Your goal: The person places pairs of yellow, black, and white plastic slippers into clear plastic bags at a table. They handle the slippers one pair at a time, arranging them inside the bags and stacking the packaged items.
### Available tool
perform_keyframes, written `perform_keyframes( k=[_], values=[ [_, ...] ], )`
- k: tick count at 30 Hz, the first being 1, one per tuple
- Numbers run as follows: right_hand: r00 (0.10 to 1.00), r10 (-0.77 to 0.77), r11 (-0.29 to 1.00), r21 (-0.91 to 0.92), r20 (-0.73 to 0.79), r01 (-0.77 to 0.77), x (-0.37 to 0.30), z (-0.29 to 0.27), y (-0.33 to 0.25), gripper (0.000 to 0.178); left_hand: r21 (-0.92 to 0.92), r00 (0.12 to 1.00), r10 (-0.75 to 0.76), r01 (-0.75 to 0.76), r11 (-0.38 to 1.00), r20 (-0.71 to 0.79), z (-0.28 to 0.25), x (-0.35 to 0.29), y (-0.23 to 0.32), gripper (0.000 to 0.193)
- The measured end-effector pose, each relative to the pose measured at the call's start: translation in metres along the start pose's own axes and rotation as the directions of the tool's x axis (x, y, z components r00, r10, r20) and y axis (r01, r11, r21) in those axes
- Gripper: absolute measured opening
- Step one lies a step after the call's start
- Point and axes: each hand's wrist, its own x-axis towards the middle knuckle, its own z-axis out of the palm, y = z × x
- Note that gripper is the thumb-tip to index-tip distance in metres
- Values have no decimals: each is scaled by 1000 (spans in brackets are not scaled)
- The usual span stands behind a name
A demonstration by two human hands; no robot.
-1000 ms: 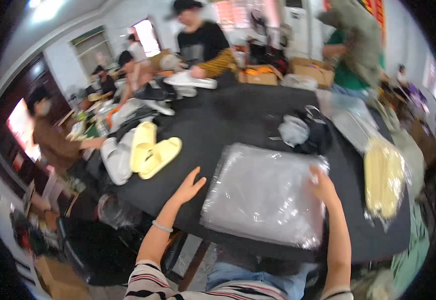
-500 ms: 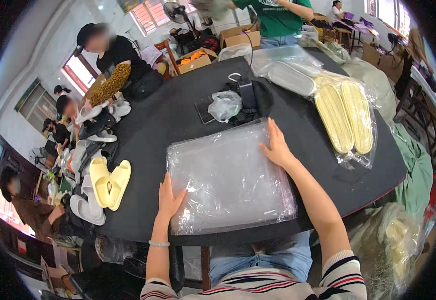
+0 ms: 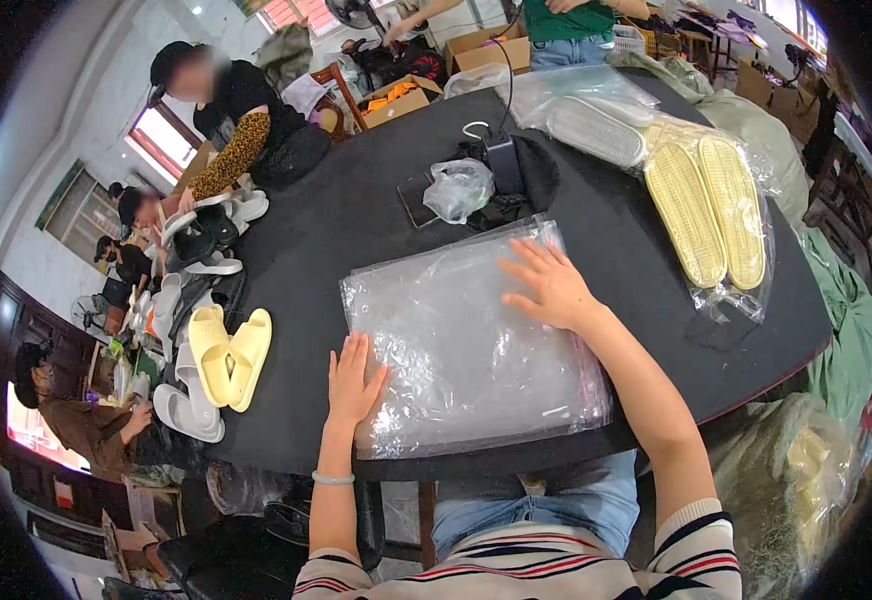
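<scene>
A stack of clear plastic bags [image 3: 466, 360] lies flat at the front of the black table [image 3: 306, 240]. My left hand [image 3: 355, 385] rests along the stack's left edge, open, fingers pointing away from me. My right hand [image 3: 548, 285] lies open on top near the far right corner, its fingers spread. Neither hand grips anything. To the left stands a pair of yellow slippers [image 3: 228, 360], apart from my left hand. On the right, a bagged pair of yellow slippers [image 3: 691, 215] lies soles up.
Beyond the stack sit a crumpled clear bag [image 3: 459, 190], a black box-shaped device [image 3: 502, 162] and a dark phone-like slab [image 3: 417, 202]. White slippers [image 3: 189, 400] and other footwear line the left edge. A bagged pale pair [image 3: 596, 130] lies far right. Co-workers stand around the table.
My right hand has moved from the stack's right edge onto its top, fingers spreading. My left hand stays at the left edge. The whole view has shifted slightly.
</scene>
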Motion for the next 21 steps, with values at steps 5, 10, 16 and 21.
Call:
perform_keyframes(
  k=[5,10,16,21],
  values=[
    [949,187,977,-146,254,-153,-10,2,7,95,-17,1000,-9,9,1000,4,-1,-2,3,67],
    [963,220,971,-129,153,-201,-11,8,7,98,-73,999,-30,29,997,-17,1,-3,-2,67],
    [972,-52,998,48,231,42,-4,-14,-15,99,-50,998,-28,25,998,-55,2,-1,-4,65],
    [750,-346,938,234,564,256,-8,-22,-40,115,-64,997,-37,33,997,-61,2,6,0,66]
  ],
)
